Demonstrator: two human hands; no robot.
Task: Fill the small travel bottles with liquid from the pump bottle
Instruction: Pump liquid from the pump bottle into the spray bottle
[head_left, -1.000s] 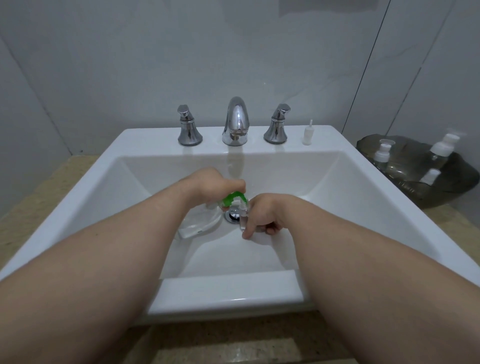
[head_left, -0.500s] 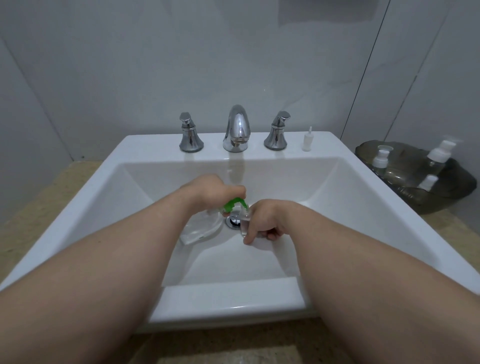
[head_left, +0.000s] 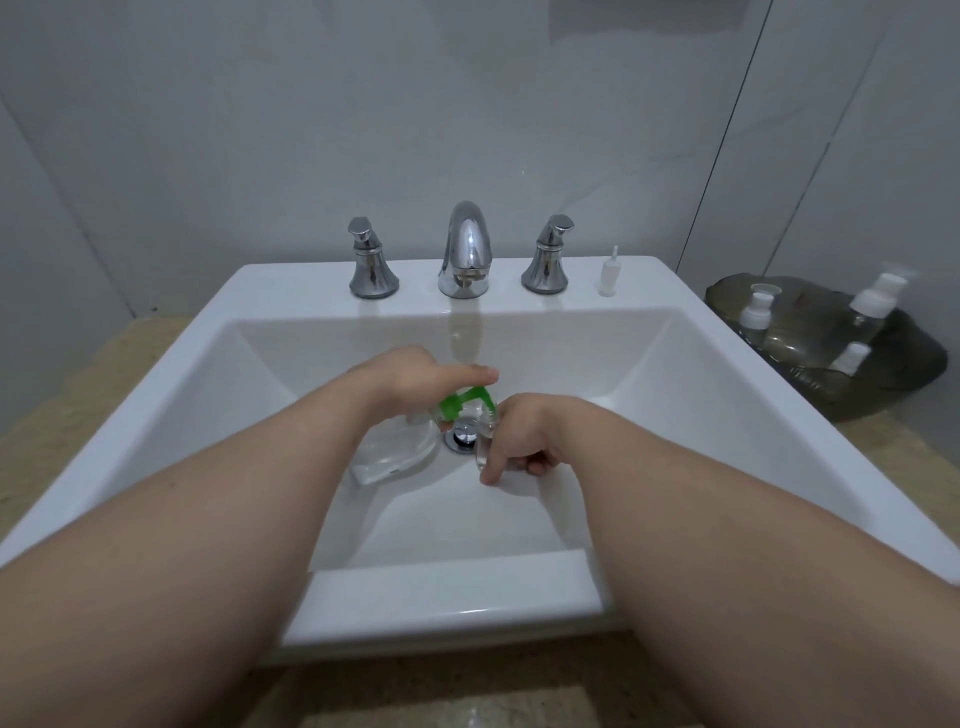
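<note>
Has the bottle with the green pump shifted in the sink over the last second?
No. The pump bottle stays just left of the drain, green nozzle over it.

No legible text, label, brand or number found on any item. The pump bottle (head_left: 395, 452) carries one small dark mark low on its side. It is too small to read.

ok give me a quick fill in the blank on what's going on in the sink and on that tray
1. The left hand holds a pump bottle with a ____ pump head.
2. The right hand grips the small travel bottle beside the sink's chrome ____.
3. The dark tray on the right holds ____ white-capped bottles.
Missing words: green; drain; three.
</note>
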